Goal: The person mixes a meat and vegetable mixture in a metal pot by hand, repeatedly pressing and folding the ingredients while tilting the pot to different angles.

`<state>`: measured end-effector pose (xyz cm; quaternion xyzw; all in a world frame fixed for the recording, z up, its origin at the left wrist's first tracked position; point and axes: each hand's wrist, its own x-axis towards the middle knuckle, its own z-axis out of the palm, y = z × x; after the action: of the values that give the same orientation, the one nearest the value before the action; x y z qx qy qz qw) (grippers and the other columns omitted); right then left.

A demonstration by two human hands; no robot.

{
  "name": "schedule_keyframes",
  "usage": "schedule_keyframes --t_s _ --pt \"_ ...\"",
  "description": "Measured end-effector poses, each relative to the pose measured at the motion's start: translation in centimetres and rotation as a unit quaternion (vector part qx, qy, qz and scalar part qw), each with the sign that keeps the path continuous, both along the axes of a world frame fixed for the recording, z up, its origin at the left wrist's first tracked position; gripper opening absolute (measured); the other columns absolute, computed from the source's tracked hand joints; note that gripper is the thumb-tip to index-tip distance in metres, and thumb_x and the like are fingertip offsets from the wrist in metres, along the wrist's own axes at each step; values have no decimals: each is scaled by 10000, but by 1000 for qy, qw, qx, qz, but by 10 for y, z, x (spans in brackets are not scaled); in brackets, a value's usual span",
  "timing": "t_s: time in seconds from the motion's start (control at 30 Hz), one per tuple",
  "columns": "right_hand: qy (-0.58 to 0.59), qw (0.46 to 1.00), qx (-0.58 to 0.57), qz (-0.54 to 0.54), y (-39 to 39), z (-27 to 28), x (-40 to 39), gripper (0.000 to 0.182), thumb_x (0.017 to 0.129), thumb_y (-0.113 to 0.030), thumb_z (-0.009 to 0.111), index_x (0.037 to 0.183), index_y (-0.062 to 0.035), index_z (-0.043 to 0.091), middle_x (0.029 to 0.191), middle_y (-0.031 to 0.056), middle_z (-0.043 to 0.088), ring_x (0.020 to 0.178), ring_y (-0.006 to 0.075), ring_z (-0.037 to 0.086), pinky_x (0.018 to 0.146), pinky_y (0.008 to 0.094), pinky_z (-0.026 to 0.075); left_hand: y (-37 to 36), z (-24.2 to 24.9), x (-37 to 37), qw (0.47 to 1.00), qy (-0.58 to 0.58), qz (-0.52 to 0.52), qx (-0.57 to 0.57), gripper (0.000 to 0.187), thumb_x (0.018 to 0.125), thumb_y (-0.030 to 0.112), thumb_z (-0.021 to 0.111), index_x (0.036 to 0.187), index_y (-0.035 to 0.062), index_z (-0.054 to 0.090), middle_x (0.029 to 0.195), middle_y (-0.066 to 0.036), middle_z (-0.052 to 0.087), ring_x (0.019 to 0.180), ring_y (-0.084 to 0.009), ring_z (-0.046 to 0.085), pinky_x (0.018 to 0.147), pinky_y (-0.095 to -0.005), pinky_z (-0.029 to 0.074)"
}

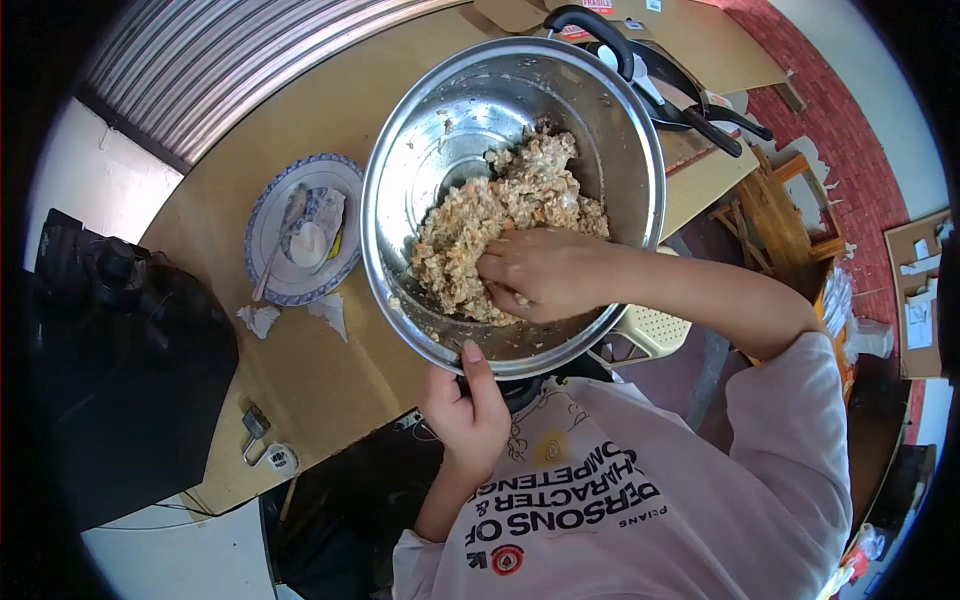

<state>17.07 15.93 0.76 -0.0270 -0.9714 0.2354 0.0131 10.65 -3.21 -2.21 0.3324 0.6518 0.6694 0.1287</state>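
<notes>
A large steel mixing bowl (420, 110) sits at the near edge of a wooden table (320, 370). It holds a lumpy beige and orange mixture (470, 225). My right hand (545, 275) is inside the bowl, fingers curled down into the mixture and gripping a clump. My left hand (465, 405) grips the bowl's near rim, thumb over the edge on the inside.
Left of the bowl is a blue-rimmed plate (275, 285) with a spoon (283, 235) and a wrapper on it. A black frying pan (655, 80) lies behind the bowl. A black bag (120, 370), paper scraps (262, 318) and a small key-like item (262, 440) are at left. A cream plastic chair (655, 330) stands under the bowl's right side.
</notes>
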Motion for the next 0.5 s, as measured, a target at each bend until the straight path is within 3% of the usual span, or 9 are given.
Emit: schedule_keyframes --t_s 0.03,0.17,0.23,0.3,0.4,0.5 --pt "-32 999 14 -9 0 0 -10 224 863 -188 560 848 28 618 784 188 609 795 365 616 754 451 493 -1 -1 -2 999 42 -9 -18 121 923 47 551 913 -65 596 744 -141 620 636 -182 590 596 -315 461" --pt "-130 991 -35 -23 8 -2 -45 338 837 -246 575 749 75 636 686 219 620 690 400 623 697 462 506 -6 -2 -2 998 61 -5 -31 104 912 35 562 874 -59 584 693 -127 590 580 -171 557 552 -305 437" --pt "-154 983 3 -100 8 2 -58 374 793 -280 598 705 81 647 665 249 620 676 417 631 683 459 516 -5 -2 -1 997 77 4 -21 97 914 32 559 876 -55 582 673 -97 567 567 -141 521 541 -282 415" --pt "-196 973 1 -121 16 5 -64 368 779 -295 597 772 68 661 686 239 632 684 388 647 690 432 518 -3 -5 -3 998 60 3 -9 95 916 30 557 878 -53 580 676 -86 565 578 -128 514 545 -275 412" --pt "-163 967 -101 -167 33 5 -67 352 792 -276 538 803 56 657 667 196 630 621 310 631 649 420 499 -5 -7 -4 1000 19 -6 4 96 924 31 549 879 -49 578 681 -64 558 603 -107 503 555 -266 408" --pt "-257 947 -114 -156 34 60 -51 340 793 -275 538 797 39 666 656 170 639 614 291 630 632 414 496 -5 2 -3 1000 -3 -25 -4 106 933 34 538 878 -48 576 688 -66 559 621 -110 506 567 -271 412"
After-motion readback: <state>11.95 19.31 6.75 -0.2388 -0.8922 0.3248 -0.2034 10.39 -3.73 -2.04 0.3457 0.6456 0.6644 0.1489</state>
